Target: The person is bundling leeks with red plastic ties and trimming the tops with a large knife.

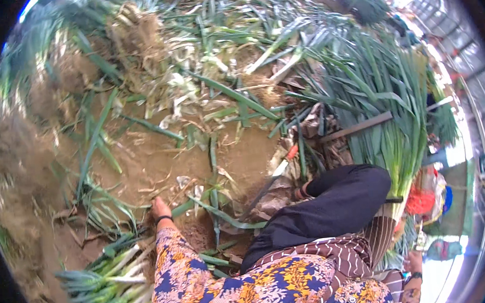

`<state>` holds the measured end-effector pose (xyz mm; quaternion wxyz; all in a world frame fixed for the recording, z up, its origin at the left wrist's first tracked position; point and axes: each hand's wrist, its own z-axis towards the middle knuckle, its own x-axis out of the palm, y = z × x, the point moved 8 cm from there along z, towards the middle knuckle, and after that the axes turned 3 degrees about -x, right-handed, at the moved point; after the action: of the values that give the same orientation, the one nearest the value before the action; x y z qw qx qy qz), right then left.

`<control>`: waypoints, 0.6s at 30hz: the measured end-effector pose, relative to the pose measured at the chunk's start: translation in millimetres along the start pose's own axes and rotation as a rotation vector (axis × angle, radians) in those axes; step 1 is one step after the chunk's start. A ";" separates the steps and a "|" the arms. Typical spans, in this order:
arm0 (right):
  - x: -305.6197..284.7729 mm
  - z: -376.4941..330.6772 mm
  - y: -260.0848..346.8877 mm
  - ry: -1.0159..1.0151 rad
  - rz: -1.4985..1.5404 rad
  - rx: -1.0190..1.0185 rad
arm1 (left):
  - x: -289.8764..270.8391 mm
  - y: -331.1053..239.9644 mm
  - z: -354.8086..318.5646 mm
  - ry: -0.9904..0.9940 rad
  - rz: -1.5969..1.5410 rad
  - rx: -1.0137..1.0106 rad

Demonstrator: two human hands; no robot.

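My left hand (160, 207), with a dark band at its wrist, is low over the soil at the left of my legs. Thin leek leaves (110, 207) lie beside it; its fingers are foreshortened and I cannot make out their pose. Far to the right, past my bent knee, is my right hand (412, 263), small and blurred near the rim, close to some green leaves (404, 240). Whether it holds anything is not clear. A stack of leeks (114, 284) with pale stalks lies below my left hand, partly behind my sleeve.
A large bunch of leeks (380, 87) rests beyond my knee, a flat strip (357, 126) across it. A long tool with an orange end (292, 152) lies near my leg. Leek scraps (194, 93) litter the ground; rooted leeks (132, 33) are piled far left. Red netting (420, 193) sits right.
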<state>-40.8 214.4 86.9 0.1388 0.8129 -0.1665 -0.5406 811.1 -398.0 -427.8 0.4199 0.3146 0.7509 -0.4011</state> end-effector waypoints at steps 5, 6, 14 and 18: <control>6.7 -33.5 54.8 -0.138 -0.021 -0.114 | -12.7 -3.3 4.0 0.042 0.185 0.081; -9.9 -34.0 56.8 -0.163 0.005 -0.127 | -20.8 -48.0 -5.8 0.085 0.033 0.083; 86.6 -128.9 346.3 -0.176 -0.158 -0.891 | -63.1 -294.2 -117.9 0.103 -0.840 0.672; 262.8 -244.1 423.1 0.459 -0.056 -1.043 | -154.6 -437.2 -270.7 0.524 -1.163 0.960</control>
<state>228.6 -268.3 131.7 0.5401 0.7374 0.1785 -0.3643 424.4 -394.4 -55.3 -0.2282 0.1030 0.6141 -0.7485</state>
